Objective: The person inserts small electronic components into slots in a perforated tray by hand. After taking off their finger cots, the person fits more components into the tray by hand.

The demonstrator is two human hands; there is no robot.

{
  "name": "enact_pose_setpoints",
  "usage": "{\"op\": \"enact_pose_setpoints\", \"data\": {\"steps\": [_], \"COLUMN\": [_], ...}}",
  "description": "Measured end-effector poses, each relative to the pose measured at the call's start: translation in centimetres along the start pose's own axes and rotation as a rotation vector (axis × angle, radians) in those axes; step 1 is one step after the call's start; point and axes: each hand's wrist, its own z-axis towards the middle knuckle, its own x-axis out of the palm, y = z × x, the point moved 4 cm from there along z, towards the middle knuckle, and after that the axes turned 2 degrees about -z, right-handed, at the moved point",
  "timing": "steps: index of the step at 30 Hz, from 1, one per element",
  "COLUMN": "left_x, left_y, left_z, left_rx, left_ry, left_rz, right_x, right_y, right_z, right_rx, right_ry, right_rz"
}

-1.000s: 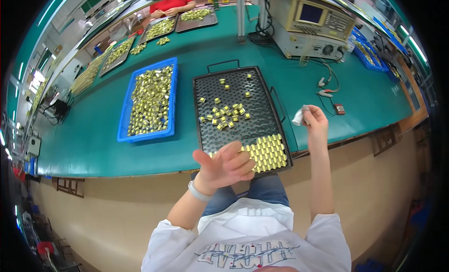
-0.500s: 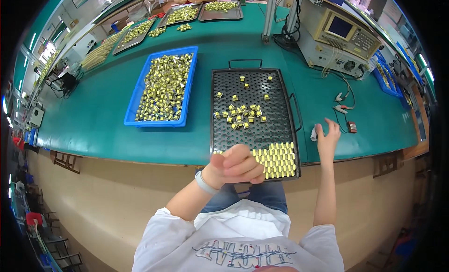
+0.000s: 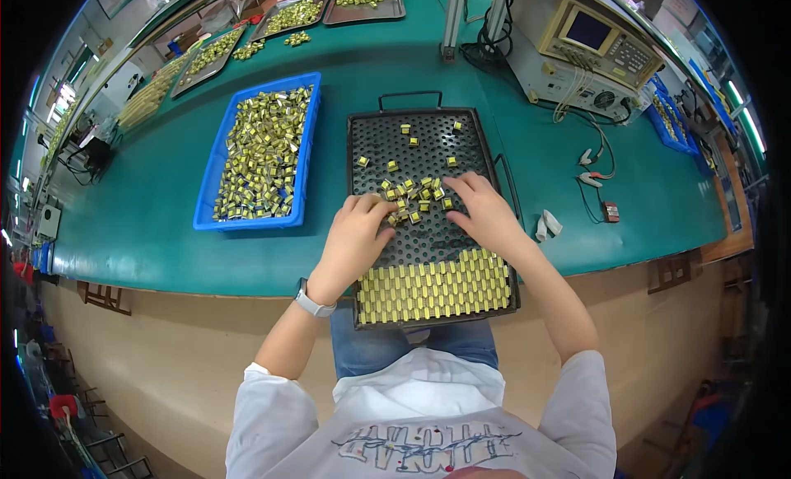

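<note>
A black perforated tray (image 3: 428,247) with wire handles lies before me. Small yellow-taped coil components (image 3: 412,195) sit in a loose cluster at its middle, with several more scattered toward the far end. Neat, tight rows of the same components (image 3: 432,291) fill the near end. My left hand (image 3: 356,232) is at the cluster's left edge, thumb and forefinger apart beside a component. On the other side my right hand (image 3: 484,214) reaches in, its thumb and forefinger spread around a component at the cluster's right edge. Neither hand visibly lifts anything.
A blue bin (image 3: 301,170) heaped with such components stands left of the tray. Crumpled white pieces (image 3: 548,224), clip leads (image 3: 590,179) and a small red box (image 3: 610,212) lie right. A bench instrument (image 3: 593,34) stands behind; metal trays (image 3: 362,16) lie at the far edge.
My left hand has moved forward from above the near rows to the cluster, uncovering them. My right hand has come from the table beside the white pieces onto the tray. The view has shifted slightly.
</note>
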Motion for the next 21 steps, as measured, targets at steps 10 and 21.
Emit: {"op": "enact_pose_setpoints", "data": {"steps": [10,21], "left_x": [1.9,3.4], "left_y": [-0.5,-1.6], "left_z": [0.6,1.4], "left_rx": [0.091,0.183], "left_ry": [0.012,0.049], "left_rz": [0.007,0.037], "right_x": [3.4,2.3], "right_y": [1.3,1.2], "right_z": [1.4,-1.1], "right_rx": [-0.054,-0.008], "right_ry": [0.156,0.016], "right_rz": [0.095,0.175]}}
